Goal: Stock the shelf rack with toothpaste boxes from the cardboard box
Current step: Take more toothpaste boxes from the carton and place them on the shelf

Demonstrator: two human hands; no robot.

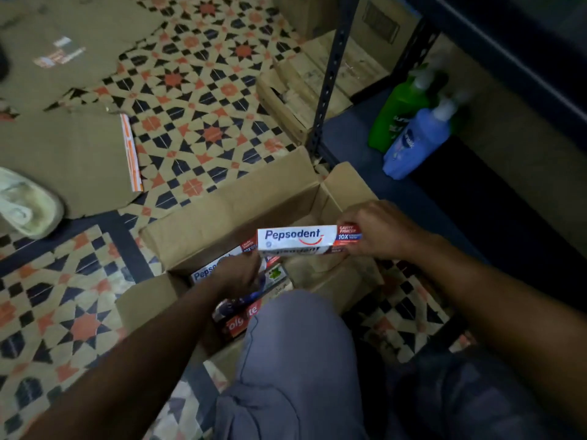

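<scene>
The person is crouched over an open cardboard box [222, 223] on the patterned tile floor [190, 90], just below the middle of the frame. The right hand [378, 230] pinches the red end of a white Pepsodent box [295, 239], holding it level above the cardboard box's far right corner. The left hand [238, 274] reaches down into the cardboard box by the other end of the held box, its back turned up; I cannot tell whether its fingers are gripping anything. Under that hand lies another Pepsodent box [216, 265], and nearer the person a red Colgate box [241, 319], partly hidden by a knee in grey trousers [295, 344].

The dark shelf rack [330, 74] stands at the upper right, its post just beyond the cardboard box. On its low shelf stand a green bottle [397, 112] and a blue bottle [416, 144], side by side. Flattened cardboard [63, 147] covers the floor at the upper left, with a pale shoe [25, 201] at the left edge
</scene>
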